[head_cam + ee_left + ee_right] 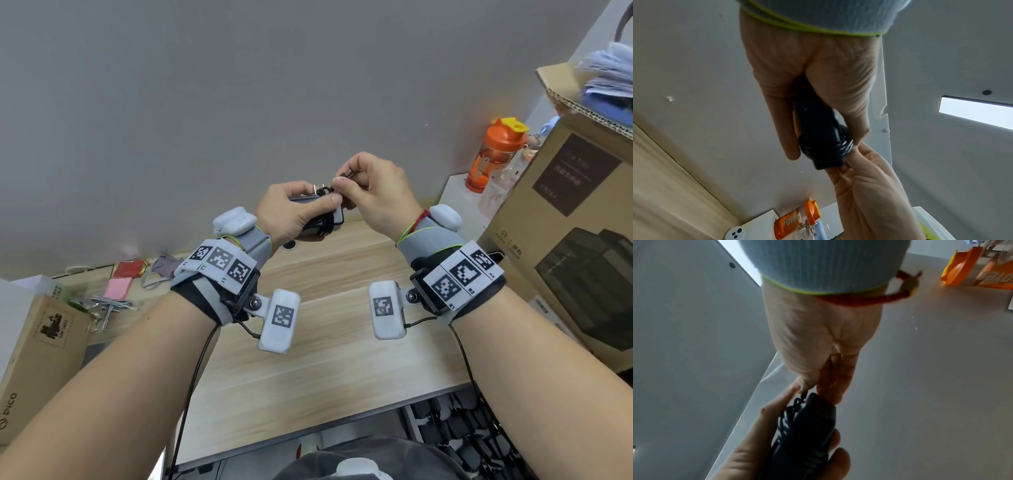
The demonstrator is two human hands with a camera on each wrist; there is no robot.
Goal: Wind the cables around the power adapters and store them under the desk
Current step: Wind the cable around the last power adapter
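Observation:
A black power adapter (322, 219) with its black cable (327, 222) wound around it is held in the air above the wooden desk (308, 359). My left hand (294, 212) grips the adapter's body (813, 116), thumb on top. My right hand (370, 195) pinches the cable's end plug (346, 174) just above the adapter's metal prongs (317, 188). In the right wrist view the wound cable (789, 423) shows on the adapter (813, 418), with my right fingertips (803, 386) at its top end. The left wrist view shows the coils (830, 146) near my right hand (869, 186).
An orange bottle (493, 154) stands at the back right beside big cardboard boxes (565, 240). At the left lie a cardboard box (37, 359), loose cables (106, 305) and small items. Under the desk's front edge sits a bin of black adapters (462, 438).

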